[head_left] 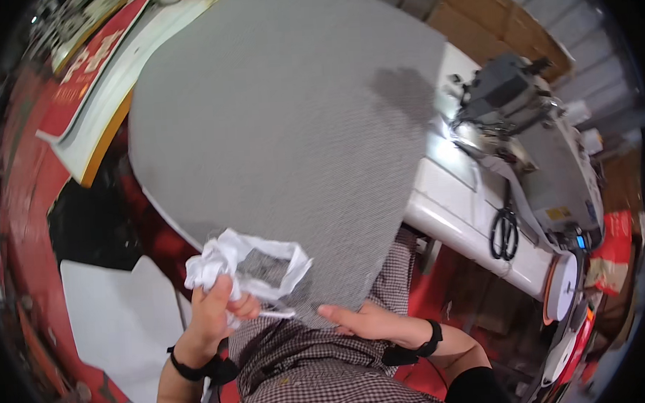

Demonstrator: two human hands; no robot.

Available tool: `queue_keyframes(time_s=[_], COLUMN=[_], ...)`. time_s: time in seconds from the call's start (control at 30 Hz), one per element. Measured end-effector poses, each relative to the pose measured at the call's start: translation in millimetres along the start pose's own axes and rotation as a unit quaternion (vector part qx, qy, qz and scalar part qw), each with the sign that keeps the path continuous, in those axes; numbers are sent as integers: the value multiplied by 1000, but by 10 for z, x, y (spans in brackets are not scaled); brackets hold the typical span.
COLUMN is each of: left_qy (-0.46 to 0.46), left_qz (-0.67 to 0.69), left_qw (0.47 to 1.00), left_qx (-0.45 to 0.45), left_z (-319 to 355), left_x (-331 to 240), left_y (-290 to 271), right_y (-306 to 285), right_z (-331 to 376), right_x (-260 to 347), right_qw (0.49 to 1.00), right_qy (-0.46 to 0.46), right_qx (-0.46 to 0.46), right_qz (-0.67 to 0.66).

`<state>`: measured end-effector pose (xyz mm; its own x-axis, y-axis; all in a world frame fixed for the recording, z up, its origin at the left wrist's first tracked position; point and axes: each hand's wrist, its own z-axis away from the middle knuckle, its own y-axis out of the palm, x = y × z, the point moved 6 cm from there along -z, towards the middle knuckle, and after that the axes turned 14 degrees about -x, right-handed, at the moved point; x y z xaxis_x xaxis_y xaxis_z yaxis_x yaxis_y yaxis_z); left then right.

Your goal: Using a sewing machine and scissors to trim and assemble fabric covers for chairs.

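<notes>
A large grey woven fabric panel (282, 123) spreads over the work surface and narrows toward my lap. My left hand (215, 309) is closed round a bunched white cloth (263, 248), which forms a loose loop over the panel's near left corner. Dark grey material shows inside that loop. At the panel's near edge, my right hand (361, 320) pinches the grey fabric, thumb on top and the other fingers mostly hidden beneath. Whether the white cloth is joined to the panel I cannot tell.
A sewing machine (507, 97) with a lit lamp stands to the right. Black-handled scissors (504, 232) lie on the white table edge (454, 198). Beyond them is a white-faced reel (562, 287). White sheets (124, 314) lie at the lower left, and a cardboard box (499, 21) is at the back right.
</notes>
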<state>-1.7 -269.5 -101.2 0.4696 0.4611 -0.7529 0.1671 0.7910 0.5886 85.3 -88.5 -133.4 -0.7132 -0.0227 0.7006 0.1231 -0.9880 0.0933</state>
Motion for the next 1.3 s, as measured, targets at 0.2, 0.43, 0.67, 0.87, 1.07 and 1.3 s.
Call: queue_keyframes(time_s=[0.2,0.43,0.67,0.87,1.07,1.3], left_qy=[323,172,261,339,291,142], left_qz=[-295,-225,-21,-740,-558,-1], left_qw=[899,950,856,541,713,986], left_qx=[-22,-136,-446,-214,-311,89], left_z=[115,-66,465,612,406,-347], left_x=[137,-493,-1685,-1024,-1019,-148], left_y=[576,-198,-2986,-1902,-1622,-311], right_y=[14,-292,-687,-1040,-1009,-939], right_z=[-257,173,209,155,97,54], right_x=[-24,109,-22,8,-76,-16], right_qw=[988,981,969,973,978,958], right_qy=[-105,8,-12,-55,-60,-115], right_qx=[-83,-108,-178,-152,-164,-236], right_qz=[-75,-160,-169,-162,-113,-116])
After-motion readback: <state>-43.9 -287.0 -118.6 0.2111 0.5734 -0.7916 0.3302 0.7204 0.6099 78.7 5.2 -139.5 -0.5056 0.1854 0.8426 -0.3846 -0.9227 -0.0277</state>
